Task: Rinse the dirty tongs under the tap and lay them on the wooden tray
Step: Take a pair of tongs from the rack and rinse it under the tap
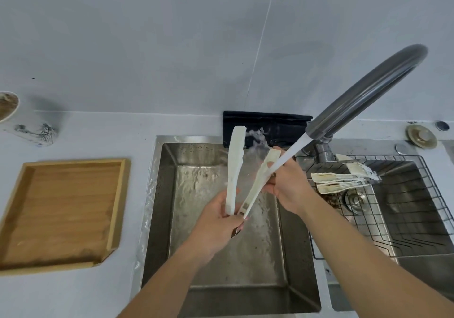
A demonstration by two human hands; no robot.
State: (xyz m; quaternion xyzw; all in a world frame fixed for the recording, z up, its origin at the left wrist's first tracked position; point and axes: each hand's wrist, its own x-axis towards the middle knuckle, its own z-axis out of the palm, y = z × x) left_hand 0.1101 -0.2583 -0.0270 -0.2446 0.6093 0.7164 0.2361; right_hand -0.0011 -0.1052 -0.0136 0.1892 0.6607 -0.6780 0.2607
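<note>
Here, well left of our grip, the wooden tray [61, 209] lies on the tabletop [103, 131]. Our left hand [216, 222] curls tight round the hinge end of the white tongs [235, 168], whose arms spread upward over the sink [221, 256]. Right of that grip, our right hand [287, 182] pinches one arm where water from the tap [363, 89] strikes. Farther right, more dirty tongs [339, 182] rest on a wire rack [417, 222].

Three tongs [235, 170], one tray [61, 209], two sinks [221, 244].
</note>
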